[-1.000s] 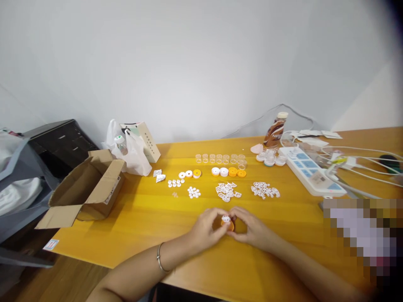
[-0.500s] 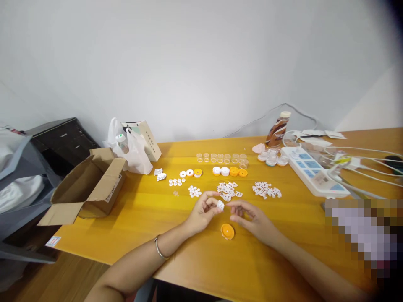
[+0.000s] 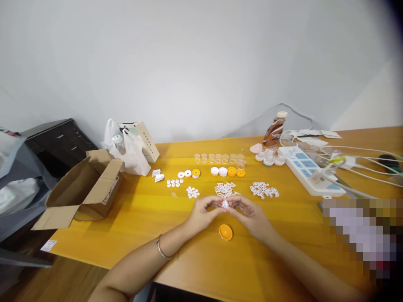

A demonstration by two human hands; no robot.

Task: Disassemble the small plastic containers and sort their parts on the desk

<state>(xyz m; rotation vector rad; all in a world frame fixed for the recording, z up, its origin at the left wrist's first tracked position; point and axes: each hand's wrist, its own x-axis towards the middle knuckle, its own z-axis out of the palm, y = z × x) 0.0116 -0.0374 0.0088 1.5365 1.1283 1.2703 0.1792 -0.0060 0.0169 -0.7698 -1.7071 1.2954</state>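
Observation:
Between the fingertips of both hands is a small white openwork plastic piece (image 3: 225,204), held above the table. My left hand (image 3: 206,214) pinches it from the left, my right hand (image 3: 248,213) from the right. Just below them on the table lies an orange round part (image 3: 226,232) with a wavy rim and a pale dot in its middle. Behind my hands is a pile of flat white openwork pieces (image 3: 225,188), partly covered by my fingers. A second such pile (image 3: 264,189) lies to the right, and small white round pieces (image 3: 192,192) to the left.
Clear cups (image 3: 218,158) stand in a row at the back, with white and orange discs (image 3: 223,171) before them. An open cardboard box (image 3: 94,188) and a plastic bag (image 3: 135,155) are at left. A power strip (image 3: 310,170) and a brown bottle (image 3: 276,130) stand at right.
My right hand has moved left and closed on the white openwork piece, which my left hand held alone before. The view has shifted slightly.

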